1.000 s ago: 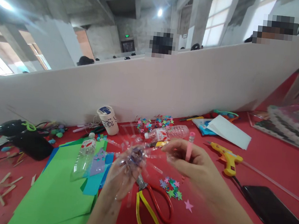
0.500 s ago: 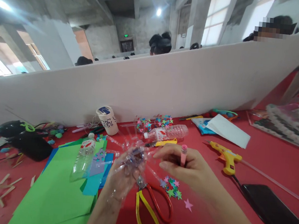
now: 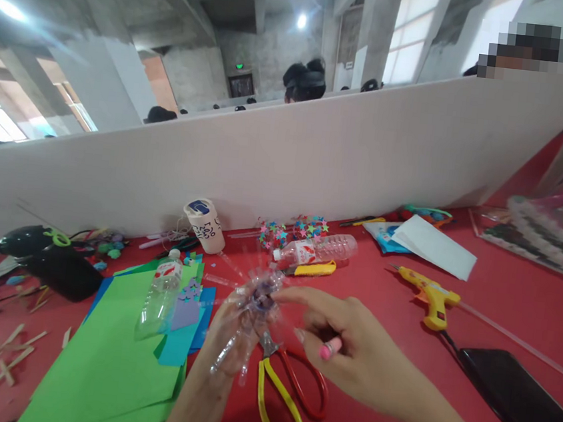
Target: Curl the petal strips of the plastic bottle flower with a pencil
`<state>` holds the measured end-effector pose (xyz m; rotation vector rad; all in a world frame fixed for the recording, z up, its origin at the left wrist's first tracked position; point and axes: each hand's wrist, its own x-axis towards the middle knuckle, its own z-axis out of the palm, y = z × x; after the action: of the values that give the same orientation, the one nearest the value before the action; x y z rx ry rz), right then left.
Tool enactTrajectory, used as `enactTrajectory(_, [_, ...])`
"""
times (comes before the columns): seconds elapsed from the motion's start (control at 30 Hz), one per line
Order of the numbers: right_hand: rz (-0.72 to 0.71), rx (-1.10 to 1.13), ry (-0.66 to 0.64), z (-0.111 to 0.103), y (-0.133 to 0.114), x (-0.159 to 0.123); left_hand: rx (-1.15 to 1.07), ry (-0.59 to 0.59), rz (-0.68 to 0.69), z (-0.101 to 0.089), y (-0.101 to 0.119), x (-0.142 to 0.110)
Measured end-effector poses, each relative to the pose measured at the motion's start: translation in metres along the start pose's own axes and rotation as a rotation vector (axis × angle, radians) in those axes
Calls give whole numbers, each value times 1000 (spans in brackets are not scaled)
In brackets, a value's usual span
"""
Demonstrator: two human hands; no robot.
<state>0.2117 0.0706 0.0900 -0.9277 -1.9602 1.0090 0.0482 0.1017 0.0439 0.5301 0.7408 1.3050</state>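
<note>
My left hand (image 3: pixel 227 329) grips a clear plastic bottle piece (image 3: pixel 263 291) cut into thin strips that splay outward like petals. The extended index finger of my right hand (image 3: pixel 355 343) reaches its middle and seems to touch it. A pink pen (image 3: pixel 330 348), perhaps a marker, is tucked in the curled fingers of that same hand, end toward me. Below the plastic piece lie scissors (image 3: pixel 287 396) with one yellow and one red handle. Just beyond my hands are a yellow utility knife (image 3: pixel 314 268) and a clear bottle (image 3: pixel 302 251) on its side.
Green paper sheets (image 3: pixel 111 347) and another clear bottle (image 3: pixel 158 295) lie at left, beside wooden sticks (image 3: pixel 8 370) and a black object (image 3: pixel 67 269). A white cup (image 3: pixel 203 225) stands by the partition (image 3: pixel 266 162). To the right are a yellow glue gun (image 3: pixel 428 297) and a black slab (image 3: pixel 505 375).
My right index finger has moved left to the plastic piece's middle. The pink pen has tipped from upright to pointing toward me. My right hand now covers the loose paper stars on the table.
</note>
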Motion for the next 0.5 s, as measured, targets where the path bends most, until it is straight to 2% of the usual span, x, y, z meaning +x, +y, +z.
enactTrajectory(0.13, [32,54,7,-1,1,-1,35,-31,-43,0,3,0])
enactTrajectory(0.33, [31,287,174,-13,7,-3,1,-106,-109,1,8,-1])
enactTrajectory(0.5, [77,274,130,-16,10,3,-20,-160,-136,-3,6,1])
